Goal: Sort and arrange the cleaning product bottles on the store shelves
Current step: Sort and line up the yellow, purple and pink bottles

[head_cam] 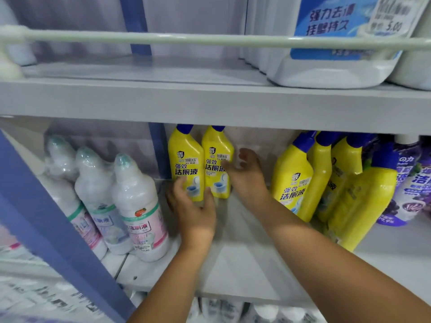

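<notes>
Two yellow toilet-cleaner bottles with blue caps stand upright at the back of the middle shelf (245, 264). My left hand (192, 208) wraps the base of the left yellow bottle (185, 157), thumb on its left side and fingers on its right. The right yellow bottle (215, 155) stands touching it. My right hand (247, 176) is spread open against that bottle's right side, thumb across its label. Further right, several more yellow bottles (293, 180) lean against one another, tilted to the right.
Three shrink-wrapped white bottles (140, 206) with pink and green labels stand at the left. Purple bottles (410, 183) stand at the far right. Above, white bottles with blue labels (338, 66) sit behind a pale guard rail (210, 39). A blue upright (58, 229) crosses the lower left.
</notes>
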